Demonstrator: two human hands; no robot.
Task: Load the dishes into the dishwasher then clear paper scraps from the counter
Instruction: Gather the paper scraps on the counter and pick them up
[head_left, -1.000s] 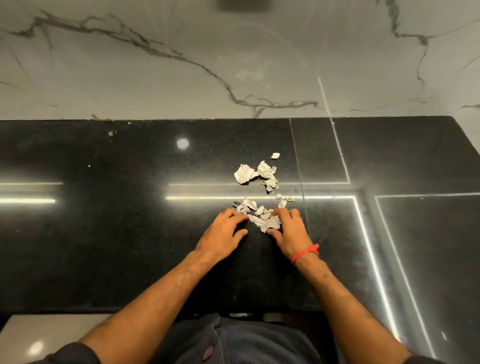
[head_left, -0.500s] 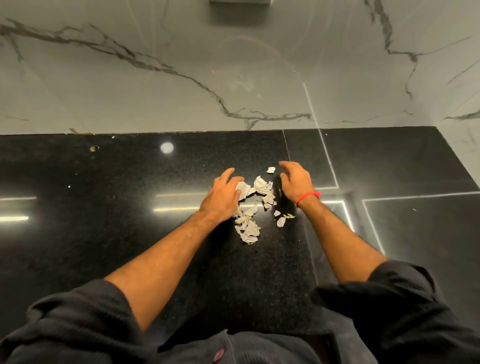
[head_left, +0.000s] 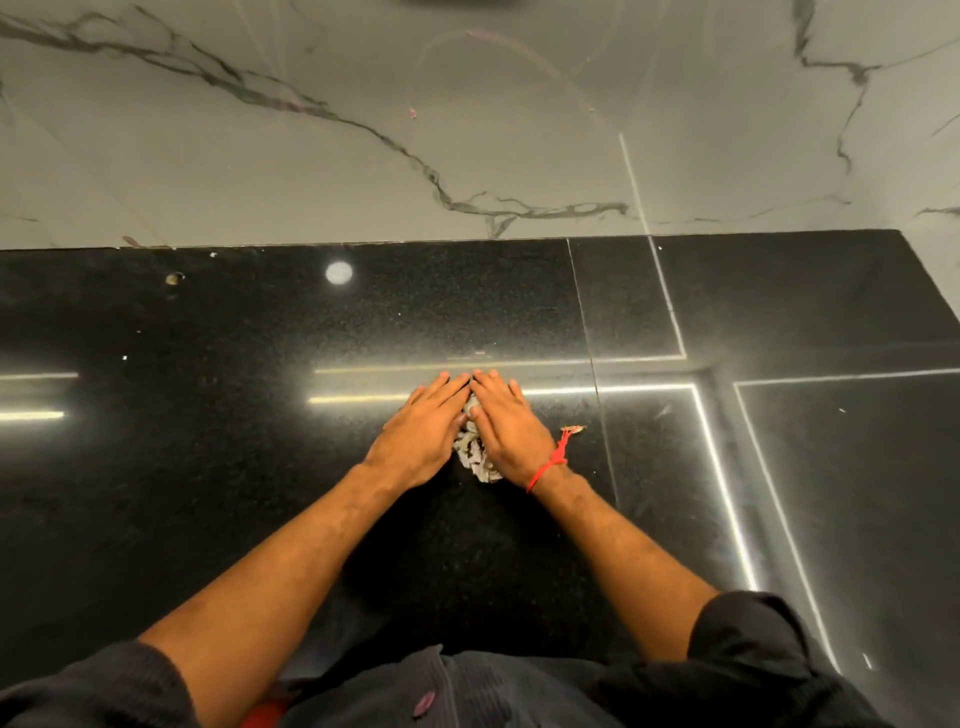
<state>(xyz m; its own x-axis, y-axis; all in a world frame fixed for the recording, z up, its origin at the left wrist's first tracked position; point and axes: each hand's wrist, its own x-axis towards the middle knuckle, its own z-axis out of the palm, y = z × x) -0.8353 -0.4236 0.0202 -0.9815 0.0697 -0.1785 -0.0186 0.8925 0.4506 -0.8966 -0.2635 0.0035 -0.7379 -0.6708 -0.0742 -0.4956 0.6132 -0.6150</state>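
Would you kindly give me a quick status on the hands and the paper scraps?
Left hand and right hand flat, fingertips touching, cupped around scraps. Paper scraps bunched between palms on black counter. Nothing in the way.

Grey-veined marble wall (head_left: 363, 156); glossy black counter (head_left: 208, 467) reflecting strip lights.

This looks like a home kitchen. A polished black granite counter (head_left: 218, 467) runs across the view, speckled and glossy enough to mirror strip lights and a round ceiling lamp. A seam (head_left: 589, 332) divides its slabs. Behind it rises a wall (head_left: 363, 130) of grey-white marble-look tile with dark veins and a thin grout line, meeting the counter like a backsplash. A person in dark sleeves stands against the front edge, at working height for a kitchen worktop.
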